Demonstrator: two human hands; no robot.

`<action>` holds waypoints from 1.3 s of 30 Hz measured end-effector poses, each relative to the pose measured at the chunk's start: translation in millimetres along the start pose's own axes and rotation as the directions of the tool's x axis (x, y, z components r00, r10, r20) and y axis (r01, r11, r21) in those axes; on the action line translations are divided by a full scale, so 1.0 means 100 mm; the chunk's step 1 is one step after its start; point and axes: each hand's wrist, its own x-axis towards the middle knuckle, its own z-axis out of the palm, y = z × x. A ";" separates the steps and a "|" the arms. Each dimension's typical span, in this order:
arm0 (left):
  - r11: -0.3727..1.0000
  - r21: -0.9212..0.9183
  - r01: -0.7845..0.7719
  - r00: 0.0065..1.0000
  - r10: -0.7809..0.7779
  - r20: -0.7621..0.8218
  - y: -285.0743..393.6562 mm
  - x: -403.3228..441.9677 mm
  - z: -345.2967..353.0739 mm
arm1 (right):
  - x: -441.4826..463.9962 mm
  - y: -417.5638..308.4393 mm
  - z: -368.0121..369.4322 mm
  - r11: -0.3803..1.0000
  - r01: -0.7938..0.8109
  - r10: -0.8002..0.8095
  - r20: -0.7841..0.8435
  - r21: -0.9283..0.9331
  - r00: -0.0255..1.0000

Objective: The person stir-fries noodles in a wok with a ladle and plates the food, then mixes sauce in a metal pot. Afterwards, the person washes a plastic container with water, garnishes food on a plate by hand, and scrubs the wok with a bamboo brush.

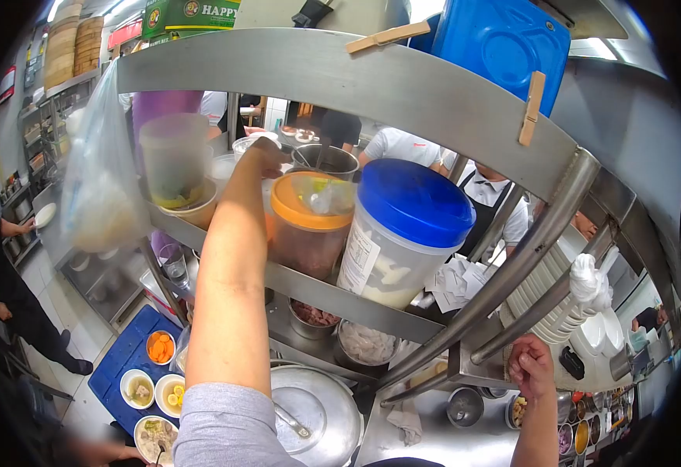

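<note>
"Status, left hand [262, 159]?"

"Mine's stretched over the steel shelf [317, 290], forearm passing left of the orange-lidded tub [307, 233]. Fingers blurry, partly hidden; can't tell if they're wide, narrow or holding something."

"Nearest thing?"

"White bowl [241, 148], at my left hand, on the far side of the shelf. Contact unclear. Metal pot [332, 172] just right of it, utensil standing inside."

"Right hand [532, 366]?"

"Lower, near the stacked white plates [546, 300], above the steel bench [434, 447]. Fingers curled in, narrow; can't tell whether they grip anything. Metal bowl [465, 407] sits on the bench, left of my wrist."

"Rest of the shelf?"

"Blue-lidded container [402, 241] right of the orange-lidded tub, touching or nearly. Clear plastic bag [103, 183] hanging at far left."

"Below?"

"Big round lid [321, 401] right of my left sleeve. Blue tray [109, 375] to the left, food bowls on it, one with sliced carrots [160, 347]."
</note>
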 end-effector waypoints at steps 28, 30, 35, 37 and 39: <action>0.978 0.208 -0.034 0.997 0.020 0.071 -0.04 0.31 0.38 | 0.00 0.00 0.11 1.000 0.016 -0.016 -0.018 -0.013 1.000; 0.879 0.378 -0.292 0.956 0.251 0.153 -0.14 0.38 0.32 | -0.02 0.00 0.10 1.000 0.010 -0.010 0.006 -0.004 1.000; 0.631 0.572 -0.525 0.839 0.497 0.222 -0.15 0.33 0.26 | -0.03 -0.02 0.12 1.000 0.025 -0.025 -0.029 -0.006 0.999; 0.975 0.122 -0.186 0.982 0.186 0.009 -0.18 0.43 0.29 | -0.04 -0.01 0.12 1.000 0.024 -0.025 -0.037 -0.017 0.999; 0.890 -0.410 0.199 0.975 -0.222 -0.008 -0.23 0.47 0.35 | -0.03 -0.01 0.11 1.000 0.016 -0.017 -0.052 -0.014 0.998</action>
